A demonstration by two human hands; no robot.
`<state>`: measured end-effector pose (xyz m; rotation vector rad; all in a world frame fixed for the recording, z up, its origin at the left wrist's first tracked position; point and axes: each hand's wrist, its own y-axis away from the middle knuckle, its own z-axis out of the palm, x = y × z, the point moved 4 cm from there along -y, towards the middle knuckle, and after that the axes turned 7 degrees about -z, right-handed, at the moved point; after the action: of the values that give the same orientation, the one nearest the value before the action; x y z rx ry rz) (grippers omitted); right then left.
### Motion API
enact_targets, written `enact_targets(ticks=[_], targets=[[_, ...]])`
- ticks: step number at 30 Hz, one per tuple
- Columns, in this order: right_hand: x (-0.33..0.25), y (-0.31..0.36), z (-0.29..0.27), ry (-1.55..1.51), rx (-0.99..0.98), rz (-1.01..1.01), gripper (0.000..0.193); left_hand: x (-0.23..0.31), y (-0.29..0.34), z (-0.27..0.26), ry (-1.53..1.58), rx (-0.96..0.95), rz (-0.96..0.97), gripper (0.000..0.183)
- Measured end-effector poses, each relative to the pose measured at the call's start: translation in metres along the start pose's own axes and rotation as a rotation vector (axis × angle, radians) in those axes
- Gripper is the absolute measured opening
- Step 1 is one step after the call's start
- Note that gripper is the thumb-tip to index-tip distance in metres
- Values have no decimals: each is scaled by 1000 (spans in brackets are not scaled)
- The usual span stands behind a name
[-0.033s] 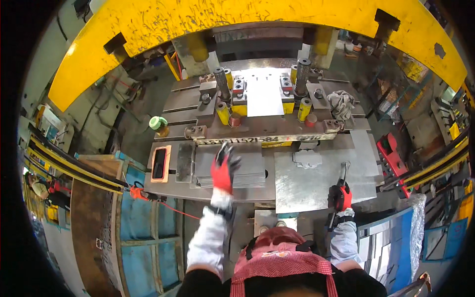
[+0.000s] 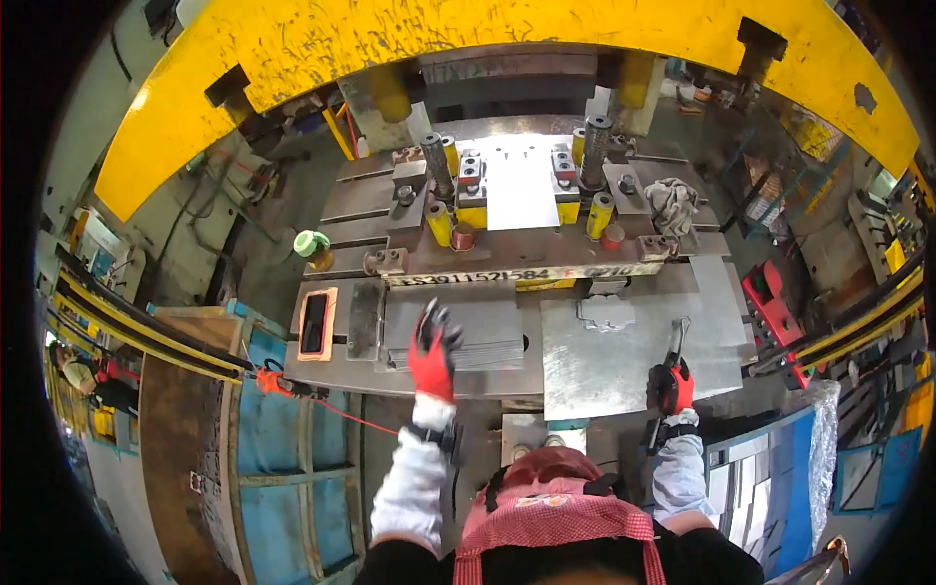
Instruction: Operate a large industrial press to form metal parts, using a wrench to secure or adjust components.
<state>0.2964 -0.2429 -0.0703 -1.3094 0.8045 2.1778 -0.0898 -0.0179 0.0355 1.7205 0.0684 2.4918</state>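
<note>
The left hand (image 2: 432,359), in a red and dark glove, reaches over the stack (image 2: 483,327) of grey sheets on the bench (image 2: 468,383); its fingers are stretched out and loosely apart, and whether they touch the top sheet I cannot tell. The right hand (image 2: 671,386), gloved alike, is closed around a tool (image 2: 679,336) whose metal end points away from the person, over the plate (image 2: 624,375) to the right of the stack. A small grey piece (image 2: 606,310) lies on that plate, near its far edge. Left of the stack lies a phone (image 2: 314,322). Beyond, a bright panel (image 2: 522,190) sits between dark posts (image 2: 597,156), with a rag (image 2: 671,207) to the right, under a yellow beam (image 2: 487,27)
</note>
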Motion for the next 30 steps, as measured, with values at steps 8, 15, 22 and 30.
enact_targets(ticks=[8,15,22,30], targets=[[12,-6,-9,13,128,-38,13,-53,66,-152,-1293,385,237,54],[17,-17,-27,234,157,-187,12,-80,30,-170,-1707,70,-141,57],[30,-22,-34,197,161,-139,10,-80,32,-173,-1742,53,-125,57],[26,-21,-32,156,137,-173,13,-86,28,-178,-1713,54,-108,56]])
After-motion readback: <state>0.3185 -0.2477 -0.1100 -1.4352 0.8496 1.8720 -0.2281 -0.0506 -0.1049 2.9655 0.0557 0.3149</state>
